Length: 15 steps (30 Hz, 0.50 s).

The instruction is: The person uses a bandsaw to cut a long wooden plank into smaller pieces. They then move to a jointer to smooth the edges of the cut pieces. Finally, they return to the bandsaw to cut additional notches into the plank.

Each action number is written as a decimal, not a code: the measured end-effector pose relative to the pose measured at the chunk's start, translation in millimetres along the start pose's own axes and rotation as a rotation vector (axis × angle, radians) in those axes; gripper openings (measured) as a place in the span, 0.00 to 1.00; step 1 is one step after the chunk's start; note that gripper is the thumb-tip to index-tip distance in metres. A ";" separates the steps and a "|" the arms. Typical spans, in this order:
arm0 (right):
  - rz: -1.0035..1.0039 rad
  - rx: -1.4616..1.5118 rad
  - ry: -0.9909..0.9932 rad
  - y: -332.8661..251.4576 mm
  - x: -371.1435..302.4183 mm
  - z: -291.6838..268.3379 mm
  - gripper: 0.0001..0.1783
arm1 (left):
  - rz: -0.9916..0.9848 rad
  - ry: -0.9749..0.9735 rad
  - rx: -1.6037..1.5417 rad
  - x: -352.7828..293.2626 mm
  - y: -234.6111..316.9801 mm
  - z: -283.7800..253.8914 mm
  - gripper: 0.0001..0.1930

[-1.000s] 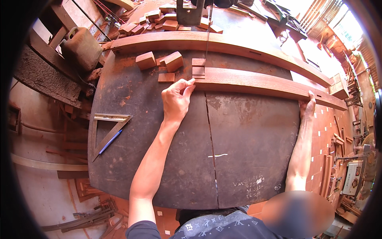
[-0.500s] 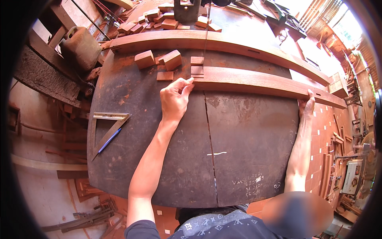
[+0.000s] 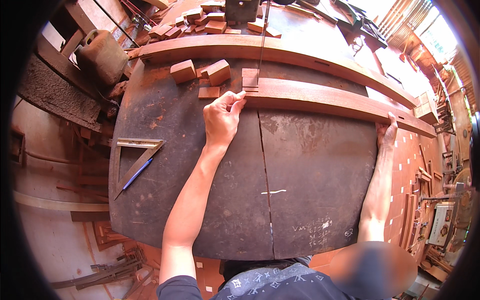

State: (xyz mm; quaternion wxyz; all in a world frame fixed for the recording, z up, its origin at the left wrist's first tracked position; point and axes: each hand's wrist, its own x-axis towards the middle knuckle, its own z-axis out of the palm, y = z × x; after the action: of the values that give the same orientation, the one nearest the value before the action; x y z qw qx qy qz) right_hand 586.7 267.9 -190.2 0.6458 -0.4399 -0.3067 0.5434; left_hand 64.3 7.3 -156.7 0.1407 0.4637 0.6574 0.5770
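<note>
A long reddish wooden beam [image 3: 315, 95] lies across the dark saw table [image 3: 215, 220]. Its left end has narrow slots cut in it, beside the thin upright saw blade [image 3: 262, 45]. My left hand [image 3: 222, 119] is closed at that end, thumb and fingers pinching the beam's near edge, a short way from the blade. Toward the beam's right end, my right hand [image 3: 386, 131] grips it from the near side, with the thumb on top and the other fingers partly hidden. A small mortise shows just beyond that thumb.
Behind lies a second long beam [image 3: 210, 47]. Loose offcut blocks [image 3: 183, 72] sit left of the blade, with several more piled [image 3: 215, 26] at the back. A triangular square [image 3: 137, 143] and a blue pen [image 3: 137, 173] rest on the table's left. A jerrycan [image 3: 101, 57] stands at far left.
The beam has shifted slightly away from me, and the blade now stands farther in along its left end. Both hands keep their hold. The view has shifted a little.
</note>
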 end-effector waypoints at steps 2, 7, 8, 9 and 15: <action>-0.010 0.001 -0.027 0.8 -0.4 -0.3 0.24 | 0.001 0.001 0.005 -0.1 0.8 -0.5 0.05; -0.008 -0.004 -0.026 3.6 -0.5 1.4 0.24 | 0.030 0.027 0.021 -0.7 -2.1 -1.4 0.05; -0.005 -0.004 -0.029 0.9 2.3 -1.5 0.25 | 0.025 0.026 0.016 -0.4 -1.2 0.4 0.05; -0.001 -0.004 -0.032 -1.5 5.0 -4.1 0.25 | 0.020 0.027 0.011 -0.2 -0.2 2.1 0.06; 0.003 0.009 -0.039 1.6 6.4 -4.0 0.26 | 0.005 0.034 0.043 0.3 -2.4 2.5 0.06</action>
State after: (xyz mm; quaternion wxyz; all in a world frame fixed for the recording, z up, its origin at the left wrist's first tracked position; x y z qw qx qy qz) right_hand 590.9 273.2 -193.8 0.6410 -0.4269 -0.3161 0.5541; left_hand 64.9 9.3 -159.5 0.1180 0.4582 0.6708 0.5710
